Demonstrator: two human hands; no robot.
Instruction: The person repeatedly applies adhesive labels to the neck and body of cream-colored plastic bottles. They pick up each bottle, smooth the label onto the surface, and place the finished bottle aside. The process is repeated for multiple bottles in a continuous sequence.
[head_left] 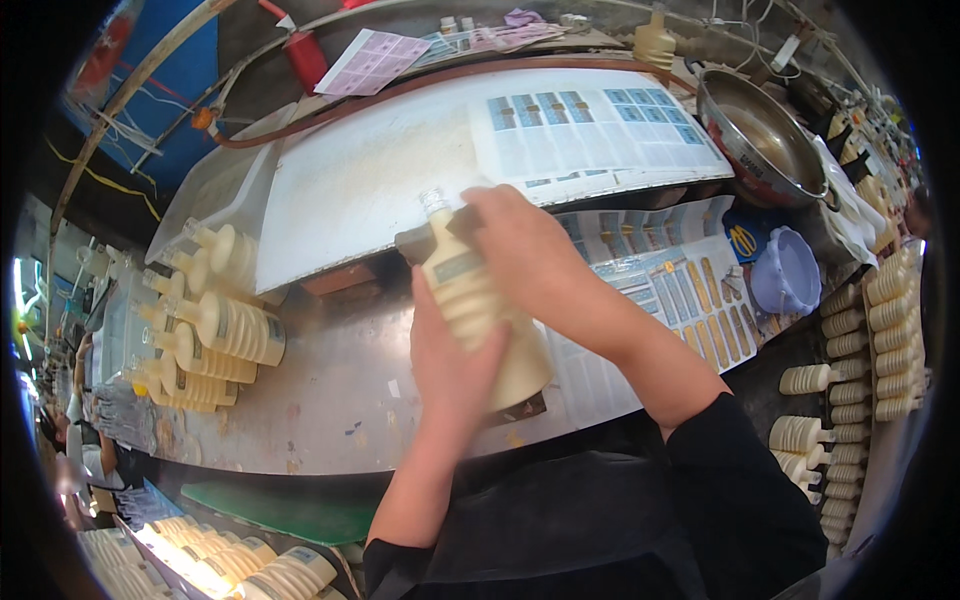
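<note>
A cream ribbed plastic bottle [470, 290] with a clear threaded neck lies tilted in front of me, neck pointing away. My left hand [450, 350] wraps around its ribbed body, thumb on the right side and fingers on the left. Beside the bottle's shoulder my right hand [515, 235] is curled, fingertips close to the neck. Motion blurs those fingers, and whatever they may pinch is hidden. Dark brown pieces [415, 244] show on both sides of the neck; I cannot tell what they are. A blue-grey label strip [458, 266] shows on the bottle's front.
Sheets of labels [690, 305] lie right of the bottle, more on the white board [370, 170] behind. Several cream bottles [225, 325] are stacked at left. A metal pan [760, 135] and a lilac bucket [787, 270] stand at right, near rows of bottles [890, 330].
</note>
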